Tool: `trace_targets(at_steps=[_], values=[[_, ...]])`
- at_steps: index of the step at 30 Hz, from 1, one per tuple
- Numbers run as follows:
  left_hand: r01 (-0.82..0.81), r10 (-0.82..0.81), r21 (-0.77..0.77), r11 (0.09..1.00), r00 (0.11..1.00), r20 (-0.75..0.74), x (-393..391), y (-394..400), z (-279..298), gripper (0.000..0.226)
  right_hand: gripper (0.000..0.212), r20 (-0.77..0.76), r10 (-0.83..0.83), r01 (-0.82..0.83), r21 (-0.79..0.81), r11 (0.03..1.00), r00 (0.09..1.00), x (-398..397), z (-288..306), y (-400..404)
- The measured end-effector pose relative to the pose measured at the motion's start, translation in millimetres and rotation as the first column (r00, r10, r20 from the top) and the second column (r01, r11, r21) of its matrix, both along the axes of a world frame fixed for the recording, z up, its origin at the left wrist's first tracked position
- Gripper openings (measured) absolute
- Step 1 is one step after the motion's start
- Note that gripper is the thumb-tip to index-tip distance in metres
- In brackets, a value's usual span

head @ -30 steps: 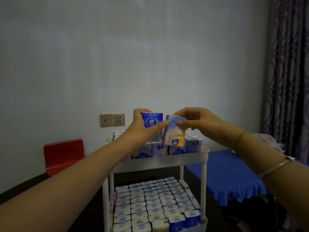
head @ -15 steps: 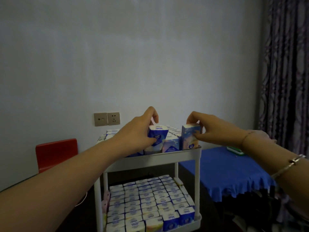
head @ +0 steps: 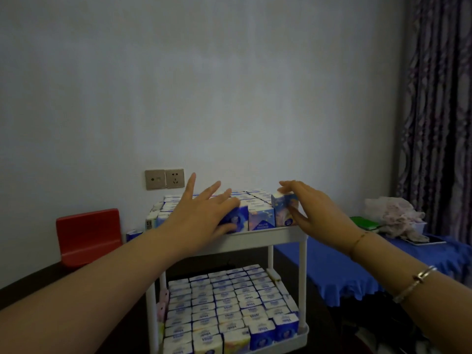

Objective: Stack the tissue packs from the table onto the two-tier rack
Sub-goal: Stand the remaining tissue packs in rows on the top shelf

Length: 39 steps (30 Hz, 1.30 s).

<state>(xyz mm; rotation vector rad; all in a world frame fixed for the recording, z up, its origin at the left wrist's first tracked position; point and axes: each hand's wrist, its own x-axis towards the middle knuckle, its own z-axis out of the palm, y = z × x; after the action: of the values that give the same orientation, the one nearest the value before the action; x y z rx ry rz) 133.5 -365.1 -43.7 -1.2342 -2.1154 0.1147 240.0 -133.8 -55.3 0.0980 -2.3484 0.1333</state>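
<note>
A white two-tier rack (head: 270, 235) stands in front of me, both tiers packed with upright blue-and-white tissue packs. My left hand (head: 204, 215) lies with fingers spread on a blue pack (head: 236, 218) in the front row of the top tier. My right hand (head: 309, 208) has straight fingers against a pastel pack (head: 282, 209) at the top tier's front right corner. A blue and yellow pack (head: 261, 217) stands between the two. The lower tier (head: 229, 302) holds several rows of packs.
A red chair back (head: 88, 236) is at the left by the dark table edge. A wall socket (head: 164, 178) is behind the rack. A blue-covered table (head: 337, 267) at the right carries a green item (head: 364, 223) and a crumpled bag (head: 393, 215). A curtain (head: 436, 123) hangs far right.
Both hands lowered their packs into the top tier's front row and released their grip. The fingers now lie straight on the packs.
</note>
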Motion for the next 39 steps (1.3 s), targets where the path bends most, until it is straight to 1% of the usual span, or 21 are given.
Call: trace_targets(at_steps=[2, 3, 5, 8, 10, 11, 13, 15, 16, 19, 23, 25, 27, 28, 30, 31, 33, 35, 38, 39], values=[[-0.082, 0.090, -0.137, 0.987, 0.994, 0.058, -2, -4, 3, 0.066, 0.046, 0.054, -0.009, 0.011, -0.023, 1.000, 0.999, -1, -6, -2], [-0.076, 0.092, -0.144, 0.987, 0.991, 0.102, -1, -4, 4, 0.071, 0.045, 0.078, -0.024, 0.026, -0.021, 0.999, 0.997, 0, -9, -2], [-0.048, 0.065, -0.093, 0.994, 0.981, 0.183, 6, -3, 5, 0.075, 0.040, 0.125, -0.042, 0.045, -0.019, 0.999, 0.991, 0, -15, -2], [-0.044, 0.053, -0.046, 0.998, 0.976, 0.212, 15, 9, 6, 0.070, 0.044, 0.186, -0.066, 0.068, -0.002, 0.998, 0.980, 0, -16, -1], [-0.022, 0.038, -0.076, 0.997, 0.976, 0.215, 20, 19, 5, 0.060, 0.040, 0.219, -0.088, 0.090, 0.002, 0.996, 0.972, -1, -11, 0], [-0.011, 0.032, -0.099, 0.995, 0.977, 0.211, 22, 24, 5, 0.056, 0.037, 0.227, -0.080, 0.092, -0.044, 0.995, 0.971, -1, -9, 0], [-0.001, 0.024, -0.105, 0.994, 0.977, 0.212, 25, 31, 5, 0.051, 0.037, 0.222, -0.015, 0.071, -0.243, 0.967, 0.975, 0, -7, -2], [0.000, 0.011, -0.056, 0.998, 0.978, 0.209, 25, 34, 4, 0.050, 0.040, 0.196, 0.013, 0.074, -0.434, 0.898, 0.981, -1, -9, -6], [0.003, 0.002, -0.025, 1.000, 0.979, 0.205, 25, 35, 3, 0.049, 0.040, 0.187, 0.013, 0.082, -0.490, 0.868, 0.982, -2, -9, -8], [-0.025, 0.018, 0.030, 0.999, 0.978, 0.206, 26, 38, 0, 0.045, 0.035, 0.182, 0.019, 0.087, -0.559, 0.824, 0.983, -8, -12, -10], [-0.046, 0.040, 0.031, 0.998, 0.984, 0.173, 27, 39, 1, 0.044, 0.035, 0.181, 0.031, 0.086, -0.601, 0.795, 0.983, -7, -12, -12], [-0.035, 0.026, 0.042, 0.999, 0.981, 0.193, 28, 38, 0, 0.045, 0.039, 0.215, 0.037, 0.101, -0.593, 0.799, 0.976, -6, -11, -14], [-0.029, 0.023, 0.026, 0.999, 0.978, 0.207, 29, 38, -1, 0.047, 0.045, 0.237, 0.002, 0.129, -0.534, 0.836, 0.971, -4, -11, -20], [-0.032, 0.026, 0.024, 0.999, 0.978, 0.206, 29, 36, -1, 0.049, 0.049, 0.208, -0.054, 0.149, -0.476, 0.866, 0.977, -2, -11, -23], [-0.046, 0.031, 0.067, 0.997, 0.977, 0.209, 30, 26, 3, 0.053, 0.053, 0.081, -0.163, 0.181, -0.336, 0.924, 0.983, 1, -11, -33], [-0.050, 0.027, 0.108, 0.993, 0.979, 0.203, 30, 17, 5, 0.053, 0.053, 0.018, -0.161, 0.159, -0.286, 0.945, 0.987, 3, -11, -42], [-0.042, 0.003, 0.204, 0.978, 0.982, 0.186, 29, -8, 8, 0.050, 0.046, -0.052, -0.050, 0.038, -0.218, 0.975, 0.997, 9, -9, -68], [-0.028, -0.033, 0.315, 0.949, 0.982, 0.187, 28, -42, 6, 0.044, 0.040, -0.076, 0.065, -0.076, -0.157, 0.985, 0.995, 12, -7, -102], [-0.021, -0.085, 0.520, 0.854, 0.980, 0.179, 26, -101, -9, 0.028, 0.037, -0.072, 0.207, -0.215, -0.139, 0.967, 0.976, 13, -10, -162], [-0.048, -0.079, 0.572, 0.819, 0.977, 0.196, 26, -122, -18, 0.025, 0.036, -0.065, 0.252, -0.258, -0.141, 0.956, 0.966, 13, -15, -183]])
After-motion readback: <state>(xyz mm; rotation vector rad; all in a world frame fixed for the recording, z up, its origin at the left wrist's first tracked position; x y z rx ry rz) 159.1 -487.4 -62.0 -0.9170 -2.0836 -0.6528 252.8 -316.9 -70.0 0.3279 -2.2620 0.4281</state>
